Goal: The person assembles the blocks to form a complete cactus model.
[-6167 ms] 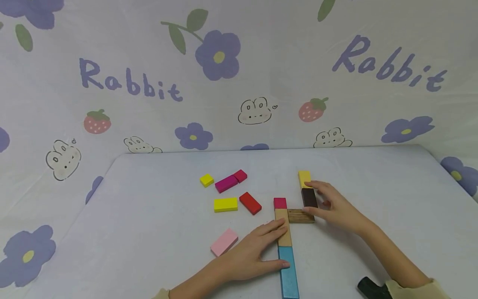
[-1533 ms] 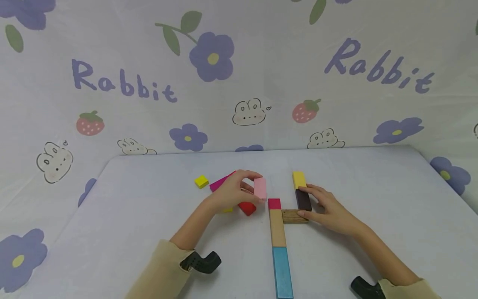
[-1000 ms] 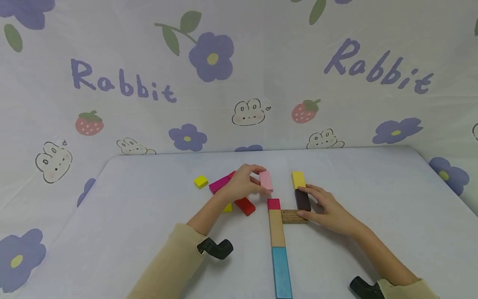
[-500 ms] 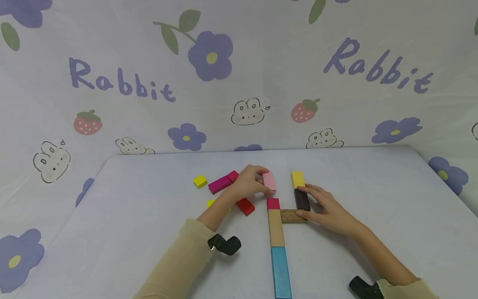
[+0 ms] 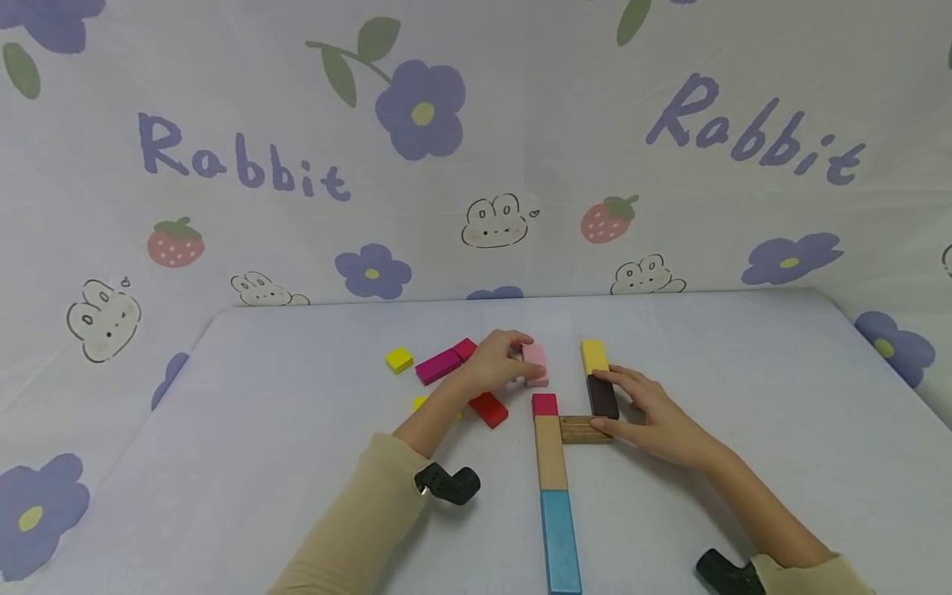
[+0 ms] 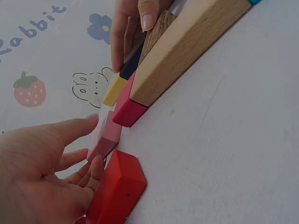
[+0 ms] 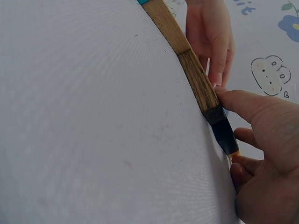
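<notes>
In the head view my left hand (image 5: 497, 361) holds a pink block (image 5: 534, 355) by its left side, beyond the dark pink block (image 5: 545, 404). The left wrist view has the thumb and fingers on either side of the pink block (image 6: 105, 140). My right hand (image 5: 658, 421) rests against the other arm of blocks: its thumb touches the brown wood-grain block (image 5: 583, 430), and its fingertips lie along the black block (image 5: 602, 397) near the yellow block (image 5: 594, 357). A beige block (image 5: 551, 453) and a blue block (image 5: 560, 541) continue the line toward me.
Left of the line lie a red block (image 5: 488, 410), a magenta block (image 5: 438, 366), a small crimson block (image 5: 465, 349) and a small yellow cube (image 5: 399, 359). My left forearm partly covers another yellow block (image 5: 420, 403). Patterned cloth (image 5: 297, 231) hangs behind the white table (image 5: 260, 463).
The pink block has gone from the front left to behind the dark pink one, carried by my left hand, which earlier lay on the beige block. It now lies lower and straighter. My right hand stays.
</notes>
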A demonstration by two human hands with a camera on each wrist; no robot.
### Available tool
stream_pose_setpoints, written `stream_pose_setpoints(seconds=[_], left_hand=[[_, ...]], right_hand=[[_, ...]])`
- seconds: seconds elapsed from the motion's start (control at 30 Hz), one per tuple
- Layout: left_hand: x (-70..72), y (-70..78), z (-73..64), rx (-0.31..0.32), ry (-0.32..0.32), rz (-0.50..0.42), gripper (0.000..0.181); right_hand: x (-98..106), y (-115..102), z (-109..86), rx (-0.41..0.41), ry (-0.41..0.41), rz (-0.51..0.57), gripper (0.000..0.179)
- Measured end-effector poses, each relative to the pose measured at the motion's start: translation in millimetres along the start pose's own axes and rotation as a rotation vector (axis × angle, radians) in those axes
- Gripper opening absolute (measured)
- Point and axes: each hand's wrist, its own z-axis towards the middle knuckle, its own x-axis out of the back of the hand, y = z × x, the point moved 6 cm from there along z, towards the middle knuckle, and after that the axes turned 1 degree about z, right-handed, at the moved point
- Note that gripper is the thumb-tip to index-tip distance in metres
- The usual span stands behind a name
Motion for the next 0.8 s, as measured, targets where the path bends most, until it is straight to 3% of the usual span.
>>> stream_pose_setpoints(seconds=[0.8], left_hand=[[-2.8, 2.9, -5.1, -0.020, -0.038, 0.016, 0.050]], right_hand=[[-0.2, 2.8, 0.5, 0.004, -0.003, 0.006, 0.069]])
